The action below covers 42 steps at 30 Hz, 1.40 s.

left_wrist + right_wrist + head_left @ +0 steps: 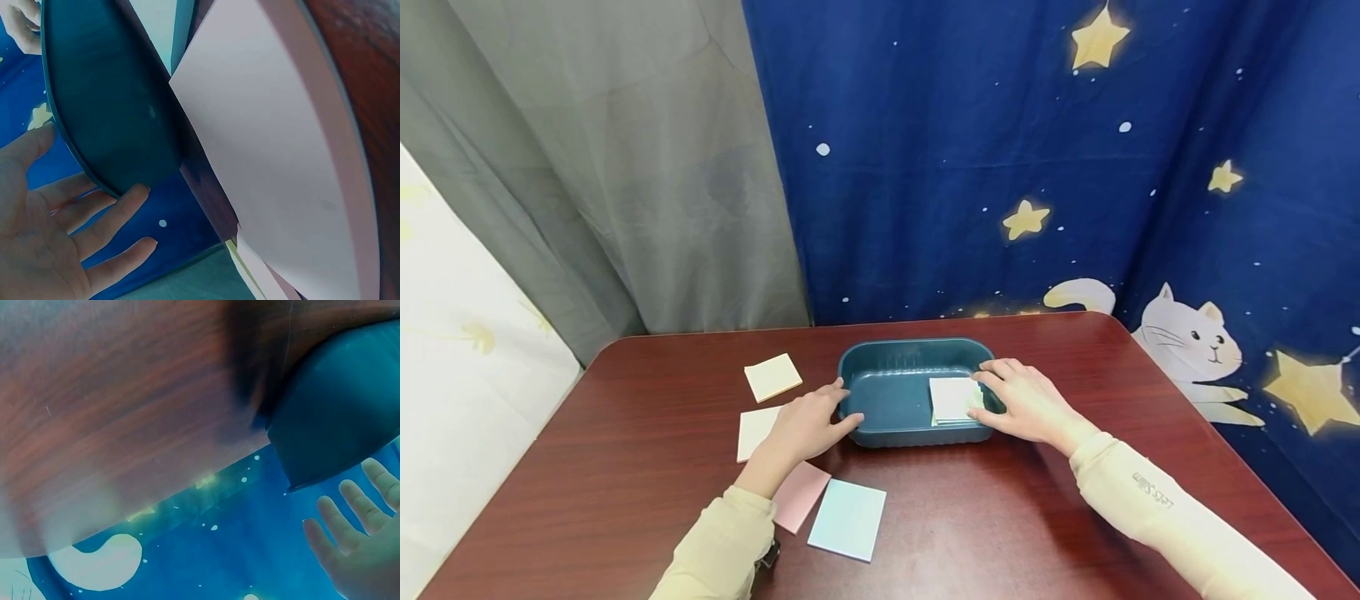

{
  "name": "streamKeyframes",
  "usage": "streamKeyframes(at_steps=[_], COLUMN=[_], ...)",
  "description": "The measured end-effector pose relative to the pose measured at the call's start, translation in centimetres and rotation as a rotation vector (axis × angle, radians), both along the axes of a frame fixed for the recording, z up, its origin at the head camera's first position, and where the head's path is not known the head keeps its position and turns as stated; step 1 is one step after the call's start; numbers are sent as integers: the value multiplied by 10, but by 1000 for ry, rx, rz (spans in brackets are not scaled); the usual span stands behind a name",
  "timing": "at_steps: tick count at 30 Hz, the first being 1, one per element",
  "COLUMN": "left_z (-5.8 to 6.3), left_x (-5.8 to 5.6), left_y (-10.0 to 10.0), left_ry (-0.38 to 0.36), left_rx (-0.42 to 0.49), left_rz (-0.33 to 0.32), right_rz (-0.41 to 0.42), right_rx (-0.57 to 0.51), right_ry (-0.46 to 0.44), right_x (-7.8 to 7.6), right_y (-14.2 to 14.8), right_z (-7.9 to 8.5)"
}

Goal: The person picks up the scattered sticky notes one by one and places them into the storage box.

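Note:
A dark teal plastic bin (pixel 887 437) stands on the table with a stack of white note pads (pixel 953 398) in its right half. My left hand (pixel 811 421) is at the bin's left end, fingers fairly straight and spread; the left wrist view shows this hand (pixel 56 231) with fingertips right at the rim. At the right end, my right hand (pixel 1026 400) reaches over the rim, thumb and forefinger tips overlapping the stack's right edge. Its fingers (pixel 353 534) are extended and apart beside the bin wall (pixel 344 412) in the right wrist view.
Left of the bin lie a cream pad (pixel 772 377) and a white pad (pixel 754 432), partly covered by my left hand. Nearer me are a pink pad (pixel 801 497), partly under my left forearm, and a light blue pad (pixel 848 518). Curtains (pixel 925 167) hang behind the table (pixel 1037 533).

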<state>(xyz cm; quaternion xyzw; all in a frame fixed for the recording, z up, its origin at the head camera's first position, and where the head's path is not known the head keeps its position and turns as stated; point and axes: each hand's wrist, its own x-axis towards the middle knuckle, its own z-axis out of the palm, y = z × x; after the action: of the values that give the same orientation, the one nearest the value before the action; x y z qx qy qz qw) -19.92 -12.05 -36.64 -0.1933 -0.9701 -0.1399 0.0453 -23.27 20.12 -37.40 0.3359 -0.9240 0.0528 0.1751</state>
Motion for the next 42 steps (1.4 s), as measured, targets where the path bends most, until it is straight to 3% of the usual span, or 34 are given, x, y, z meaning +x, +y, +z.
streamKeyframes(at_steps=[9, 25, 30, 35, 39, 42], left_z=[-3, -2, 1, 1, 2, 3], left_x=[2, 5, 17, 38, 55, 65], left_y=[1, -1, -5, -9, -10, -9], left_ry=[18, 52, 94, 154, 189, 173], left_rx=[6, -22, -10, 7, 25, 21], left_rz=[4, 8, -4, -46, -116, -191], right_rz=[-41, -52, -46, -43, -44, -43], right_rx=[-49, -90, -88, -88, -91, -95], right_ry=[-57, -71, -64, -70, -77, -80], right_x=[8, 11, 11, 11, 11, 11], right_y=[3, 6, 6, 6, 6, 6], right_z=[-11, -17, -16, -14, -13, -12])
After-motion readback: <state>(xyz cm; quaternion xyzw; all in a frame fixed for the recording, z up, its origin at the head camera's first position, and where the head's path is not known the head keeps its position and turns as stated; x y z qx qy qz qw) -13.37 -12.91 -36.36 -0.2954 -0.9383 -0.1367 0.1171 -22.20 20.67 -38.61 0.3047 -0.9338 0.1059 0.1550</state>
